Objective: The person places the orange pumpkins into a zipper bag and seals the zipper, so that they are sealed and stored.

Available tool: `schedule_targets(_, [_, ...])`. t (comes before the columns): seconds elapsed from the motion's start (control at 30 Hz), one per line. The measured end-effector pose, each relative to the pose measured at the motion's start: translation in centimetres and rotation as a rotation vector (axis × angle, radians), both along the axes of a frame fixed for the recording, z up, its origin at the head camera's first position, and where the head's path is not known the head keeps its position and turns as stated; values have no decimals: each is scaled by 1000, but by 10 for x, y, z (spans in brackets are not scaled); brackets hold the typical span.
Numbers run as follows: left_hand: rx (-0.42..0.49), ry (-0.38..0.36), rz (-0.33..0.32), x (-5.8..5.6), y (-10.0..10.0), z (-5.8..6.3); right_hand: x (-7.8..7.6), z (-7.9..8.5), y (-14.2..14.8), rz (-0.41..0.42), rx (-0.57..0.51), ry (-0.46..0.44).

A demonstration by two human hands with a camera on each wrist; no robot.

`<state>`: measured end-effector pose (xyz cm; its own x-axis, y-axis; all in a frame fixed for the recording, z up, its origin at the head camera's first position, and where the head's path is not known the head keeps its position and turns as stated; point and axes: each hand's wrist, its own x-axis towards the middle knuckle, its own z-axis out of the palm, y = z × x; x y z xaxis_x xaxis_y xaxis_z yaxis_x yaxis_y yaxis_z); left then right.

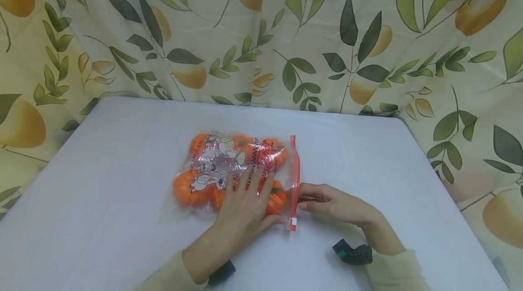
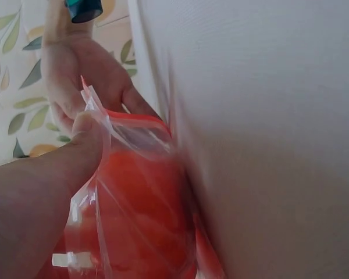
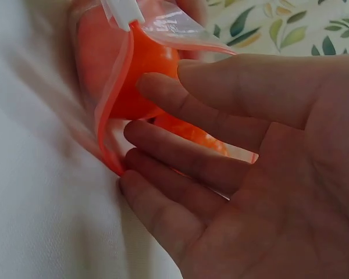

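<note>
A clear zip bag [image 1: 185, 164] with printed cartoon figures lies on the table, holding several orange pumpkins [image 1: 189, 189] with green stems. My left hand [image 1: 243, 211] rests across its near part, fingers spread over the plastic. In the left wrist view, the left thumb [image 2: 86, 136] lies against the bag near its mouth. Along the right side runs a red zip strip [image 1: 295, 164], its white slider [image 1: 293, 221] at the near end. The right wrist view shows the mouth parted. My right hand [image 1: 343, 204] is there, its extended fingers [image 3: 186, 151] right at the opening, an orange pumpkin just beyond them.
A white cloth covers the table [image 1: 106, 182]. Behind it hangs a curtain [image 1: 229, 23] printed with fruit and leaves. Dark devices sit at both wrists, the right wrist device [image 1: 353, 254] showing more fully.
</note>
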<state>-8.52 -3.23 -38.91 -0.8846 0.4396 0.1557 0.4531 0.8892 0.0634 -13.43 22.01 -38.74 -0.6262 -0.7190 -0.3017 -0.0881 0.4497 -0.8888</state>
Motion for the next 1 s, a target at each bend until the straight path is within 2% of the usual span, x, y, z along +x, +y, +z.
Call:
schedule_targets(0.23, [-30, 26, 0, 2, 3, -1, 2, -1, -4, 10, -4, 54])
schedule_targets(0.37, [-31, 44, -3, 2, 2, 0, 1, 0, -4, -12, 3, 70])
schedule_targets(0.5, [-25, 23, -24, 3, 2, 5, 0, 2, -2, -108, 45, 80])
schedule_targets(0.63, [-28, 30, -119, 8, 6, 9, -1, 4, -1, -235, 60, 59])
schedule_targets(0.73, [-45, 96, -210, 13, 10, 7, -3, 4, -1, -311, 58, 52])
schedule_targets(0.8, [-61, 165, -246, 15, 13, 5, -4, 3, -2, -361, 52, 53])
schedule_targets(0.93, [-46, 293, -262, 17, 17, -1, -10, 0, -5, -452, 32, 53])
schedule_targets(1.0, [-37, 317, -267, 17, 18, -2, -14, 0, -7, -493, 31, 55])
